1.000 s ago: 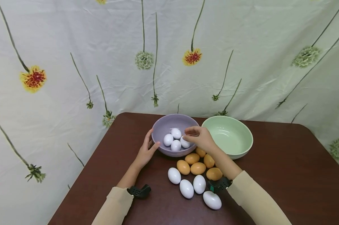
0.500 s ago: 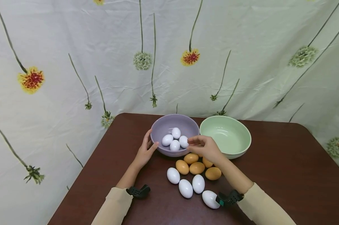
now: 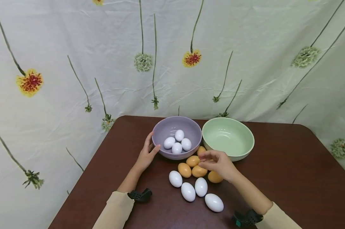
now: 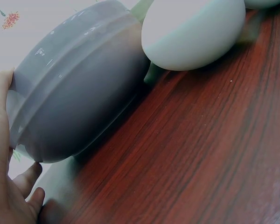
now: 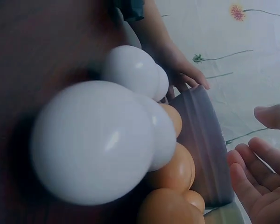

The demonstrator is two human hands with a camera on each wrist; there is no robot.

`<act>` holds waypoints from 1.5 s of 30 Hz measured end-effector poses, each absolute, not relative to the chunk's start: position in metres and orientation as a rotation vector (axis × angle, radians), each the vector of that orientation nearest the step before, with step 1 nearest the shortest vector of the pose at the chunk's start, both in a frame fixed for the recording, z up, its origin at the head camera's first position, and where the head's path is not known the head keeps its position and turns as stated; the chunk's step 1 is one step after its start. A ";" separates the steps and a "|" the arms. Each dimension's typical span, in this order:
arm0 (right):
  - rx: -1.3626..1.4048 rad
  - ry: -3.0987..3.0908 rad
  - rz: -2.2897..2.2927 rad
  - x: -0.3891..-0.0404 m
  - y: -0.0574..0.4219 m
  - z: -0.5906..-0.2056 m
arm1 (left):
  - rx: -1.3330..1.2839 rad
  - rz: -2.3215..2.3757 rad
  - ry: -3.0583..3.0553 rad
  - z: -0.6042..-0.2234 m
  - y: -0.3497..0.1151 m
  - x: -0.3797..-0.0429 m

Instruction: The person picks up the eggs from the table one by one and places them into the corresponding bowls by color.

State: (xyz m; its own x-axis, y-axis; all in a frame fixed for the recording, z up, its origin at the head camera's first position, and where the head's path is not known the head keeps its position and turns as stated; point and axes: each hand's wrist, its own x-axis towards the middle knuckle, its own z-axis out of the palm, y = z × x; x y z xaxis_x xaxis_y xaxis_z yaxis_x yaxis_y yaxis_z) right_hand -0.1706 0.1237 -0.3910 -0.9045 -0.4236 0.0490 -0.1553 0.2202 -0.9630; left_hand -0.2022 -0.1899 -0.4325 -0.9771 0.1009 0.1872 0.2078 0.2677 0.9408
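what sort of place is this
Probably a simple indoor recording setup, though little of the room shows: a flower-print cloth hangs behind a dark table, and a black wrist device is worn on each arm.

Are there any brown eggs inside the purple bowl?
No, the four eggs visible in the purple bowl are all white, while the brown eggs lie on the table.
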 end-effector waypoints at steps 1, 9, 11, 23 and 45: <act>-0.559 2.266 -1.749 -0.168 0.125 -0.392 | -0.295 -1.822 -2.430 -0.433 -0.190 -0.202; -0.688 2.283 -1.752 -0.145 0.137 -0.407 | -0.294 -1.822 -2.432 -0.434 -0.190 -0.204; -0.704 2.273 -1.766 -0.138 0.139 -0.410 | -0.291 -1.822 -2.434 -0.434 -0.191 -0.204; -0.742 2.327 -1.744 -0.110 0.154 -0.425 | -0.306 -1.838 -2.427 -0.434 -0.191 -0.203; -0.717 2.376 -1.702 -0.090 0.165 -0.450 | -0.318 -1.856 -2.423 -0.435 -0.191 -0.205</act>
State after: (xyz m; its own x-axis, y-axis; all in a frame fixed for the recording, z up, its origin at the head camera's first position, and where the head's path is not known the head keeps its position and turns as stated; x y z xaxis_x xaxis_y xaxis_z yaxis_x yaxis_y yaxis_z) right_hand -0.0903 0.1645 -0.4498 -0.8782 -0.4492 0.1643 -0.3000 0.2496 -0.9207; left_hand -0.2048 -0.1914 -0.4352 -0.9759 0.1192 0.1828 0.2076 0.2481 0.9462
